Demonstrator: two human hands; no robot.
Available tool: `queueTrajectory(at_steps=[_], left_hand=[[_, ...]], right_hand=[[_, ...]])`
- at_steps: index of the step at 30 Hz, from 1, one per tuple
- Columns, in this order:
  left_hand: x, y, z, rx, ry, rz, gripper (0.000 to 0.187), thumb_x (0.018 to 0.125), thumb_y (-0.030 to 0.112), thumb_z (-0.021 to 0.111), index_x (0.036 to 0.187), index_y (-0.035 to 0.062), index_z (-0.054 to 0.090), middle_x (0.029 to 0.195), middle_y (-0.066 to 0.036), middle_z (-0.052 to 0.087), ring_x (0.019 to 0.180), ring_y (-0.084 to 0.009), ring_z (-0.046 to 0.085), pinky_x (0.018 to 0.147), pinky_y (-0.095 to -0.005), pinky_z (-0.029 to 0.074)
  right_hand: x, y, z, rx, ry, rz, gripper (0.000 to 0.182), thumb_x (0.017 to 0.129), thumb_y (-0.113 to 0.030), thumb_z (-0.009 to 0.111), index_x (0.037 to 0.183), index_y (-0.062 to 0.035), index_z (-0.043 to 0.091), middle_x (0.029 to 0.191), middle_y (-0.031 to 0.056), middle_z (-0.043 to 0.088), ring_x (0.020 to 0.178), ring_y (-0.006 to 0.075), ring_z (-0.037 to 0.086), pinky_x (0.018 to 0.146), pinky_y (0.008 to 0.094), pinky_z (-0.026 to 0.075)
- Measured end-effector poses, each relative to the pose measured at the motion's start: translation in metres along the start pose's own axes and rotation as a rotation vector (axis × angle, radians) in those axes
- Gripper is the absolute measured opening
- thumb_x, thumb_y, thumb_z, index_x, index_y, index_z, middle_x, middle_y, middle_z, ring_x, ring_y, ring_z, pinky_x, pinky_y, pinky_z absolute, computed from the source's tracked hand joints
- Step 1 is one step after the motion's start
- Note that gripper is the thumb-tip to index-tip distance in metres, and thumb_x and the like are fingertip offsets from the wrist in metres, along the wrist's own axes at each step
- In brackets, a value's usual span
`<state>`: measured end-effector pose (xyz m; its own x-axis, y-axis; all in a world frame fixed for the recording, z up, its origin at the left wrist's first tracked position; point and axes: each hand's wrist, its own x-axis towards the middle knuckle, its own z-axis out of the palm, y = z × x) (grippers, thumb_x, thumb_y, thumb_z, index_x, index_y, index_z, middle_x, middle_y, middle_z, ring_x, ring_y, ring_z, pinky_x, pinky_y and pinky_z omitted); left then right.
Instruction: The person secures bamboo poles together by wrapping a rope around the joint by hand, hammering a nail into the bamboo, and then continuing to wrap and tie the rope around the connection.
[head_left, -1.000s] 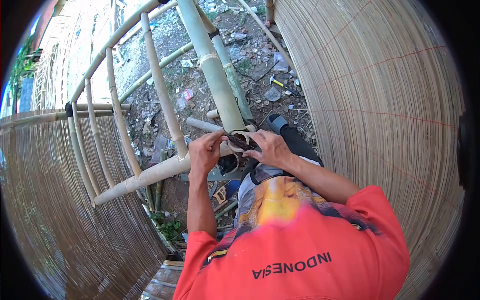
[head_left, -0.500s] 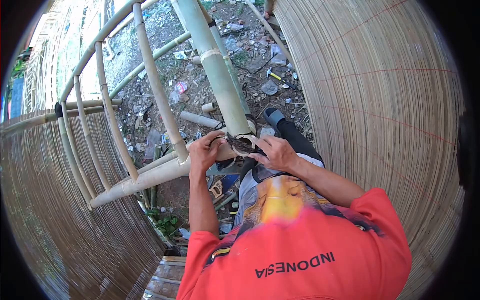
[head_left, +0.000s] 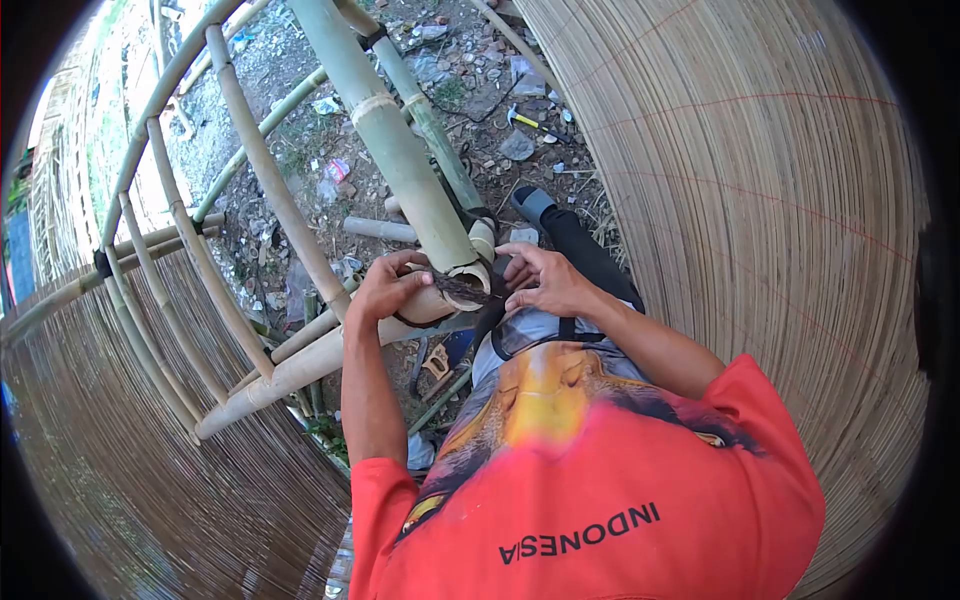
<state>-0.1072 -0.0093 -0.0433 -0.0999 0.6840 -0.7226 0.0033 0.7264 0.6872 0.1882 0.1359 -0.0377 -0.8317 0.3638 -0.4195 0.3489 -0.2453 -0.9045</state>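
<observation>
- Head view looks steeply down a bamboo frame: a thick upright bamboo pole [head_left: 385,140] meets a horizontal bamboo pole [head_left: 300,365] at a joint just in front of the person's chest.
- A dark binding strip [head_left: 465,290] wraps that joint, lying between the two hands and touching both.
- The left hand [head_left: 385,290] is curled over the end of the horizontal pole, fingers closed around it beside the binding (most likely to steady the pole while the strip is worked).
- The right hand [head_left: 545,280] sits on the other side of the joint, fingers pinched on the strip's end, apparently keeping it taut against the bamboo.
- Slimmer bamboo rungs [head_left: 270,190] slant away to the left, tied into a curved rail.
- Woven bamboo matting [head_left: 760,200] curves up on the right, and more of it fills the lower left.
- Far below, on littered ground, lies a yellow-handled hammer [head_left: 520,118], well apart from both hands.
- The person's foot [head_left: 530,203] shows beneath the joint.
</observation>
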Motion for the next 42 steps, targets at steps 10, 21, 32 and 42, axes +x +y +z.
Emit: queueTrajectory(at_steps=[10,21,32,42], left_hand=[[0.021,0.011,-0.018,-0.010,-0.248,-0.124,0.037,0.088,0.006,0.080,0.123,-0.0025,0.070,0.115,-0.003,0.074,0.101,-0.0109,0.066,0.092,-0.0300,0.053],[0.022,0.009,-0.033,0.135,-0.162,-0.286,0.035,0.086,0.015,0.084,0.117,0.0026,0.073,0.102,0.000,0.075,0.084,-0.0071,0.065,0.072,-0.0240,0.049],[0.023,-0.002,-0.040,0.142,-0.119,-0.211,0.032,0.085,0.020,0.085,0.111,0.0043,0.074,0.091,0.004,0.072,0.073,-0.0037,0.057,0.063,-0.0220,0.041],[0.015,0.008,-0.014,-0.033,-0.124,-0.105,0.028,0.088,0.006,0.080,0.114,-0.0016,0.072,0.099,-0.002,0.076,0.090,-0.0109,0.067,0.084,-0.0279,0.053]], right_hand=[[-0.004,0.061,0.025,0.353,0.094,0.025,0.052,0.085,0.002,0.081,0.133,-0.0033,0.062,0.097,0.0065,0.072,0.090,0.0109,0.069,0.080,0.0276,0.057],[0.020,0.101,0.069,0.879,0.199,-0.105,0.039,0.086,-0.025,0.087,0.111,-0.0029,0.066,0.081,0.0032,0.072,0.075,0.0088,0.069,0.066,0.0257,0.055],[0.028,0.148,0.108,0.699,0.303,0.035,0.041,0.088,-0.037,0.084,0.100,-0.0019,0.067,0.084,0.0082,0.075,0.080,0.0175,0.074,0.072,0.0353,0.057],[0.022,0.224,0.078,-0.253,0.226,0.410,0.033,0.089,-0.026,0.076,0.114,-0.0051,0.071,0.104,0.0247,0.073,0.101,0.0443,0.070,0.086,0.0529,0.054]])
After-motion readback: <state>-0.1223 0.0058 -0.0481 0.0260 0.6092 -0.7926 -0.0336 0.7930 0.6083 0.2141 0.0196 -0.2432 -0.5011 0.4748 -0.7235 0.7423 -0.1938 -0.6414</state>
